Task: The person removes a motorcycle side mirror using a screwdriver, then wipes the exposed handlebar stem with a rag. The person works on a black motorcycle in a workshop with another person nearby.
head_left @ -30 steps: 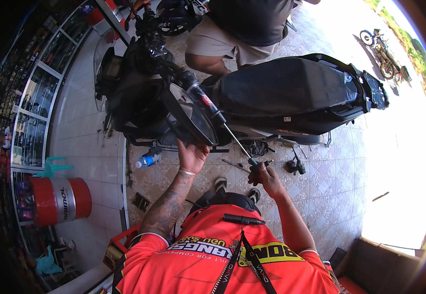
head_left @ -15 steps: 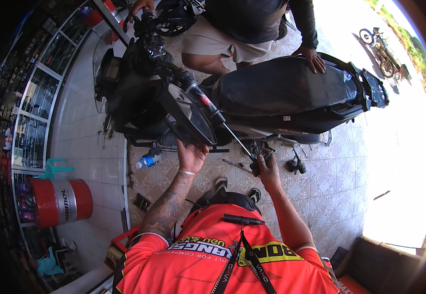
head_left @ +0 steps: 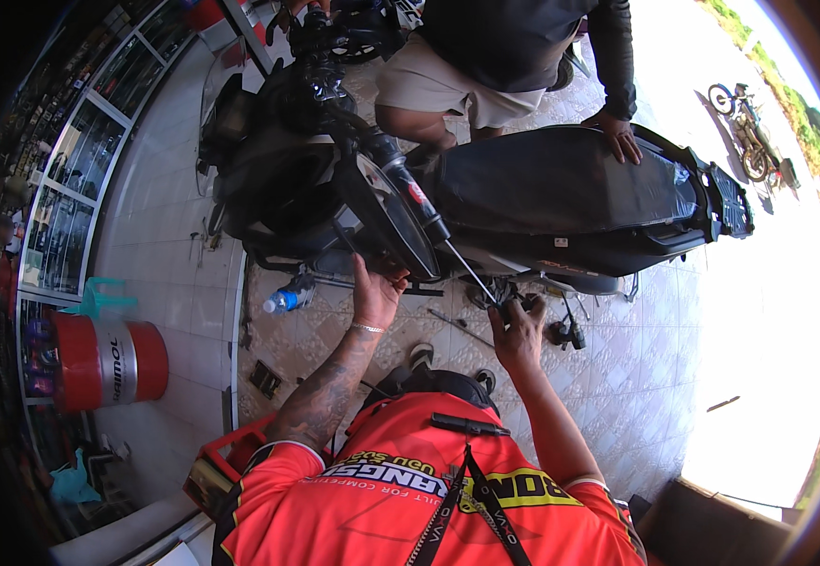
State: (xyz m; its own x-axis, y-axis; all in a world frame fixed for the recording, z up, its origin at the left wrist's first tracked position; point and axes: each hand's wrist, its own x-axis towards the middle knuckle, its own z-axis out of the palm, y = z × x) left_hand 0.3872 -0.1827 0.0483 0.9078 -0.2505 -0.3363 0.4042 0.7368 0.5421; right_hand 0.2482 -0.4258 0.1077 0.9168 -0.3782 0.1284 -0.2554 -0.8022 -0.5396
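Observation:
My left hand (head_left: 377, 300) grips the lower edge of a black body panel (head_left: 380, 217) on a black scooter, thumb up along its side. My right hand (head_left: 518, 330) is closed around the dark fitting at the lower end of a slim silver rod (head_left: 468, 268). The rod slants down from a thick black cylinder with a red label (head_left: 414, 196), which lies diagonally between the front bodywork and the long black seat (head_left: 542, 179). What exactly my right fingers hold is partly hidden by them.
A co-worker (head_left: 485, 66) stands across the scooter, one hand (head_left: 622, 137) on the seat. Loose parts (head_left: 565, 332), a blue-labelled bottle (head_left: 282, 300) and metal bars lie on the tiles. Left: red drum (head_left: 80, 363), teal stool (head_left: 103, 294), glass cabinets (head_left: 70, 151). A motorbike (head_left: 749, 132) stands outside.
The co-worker's hand has come down onto the seat. My right hand has moved slightly right along with the rod's end. The whole view has shifted a little.

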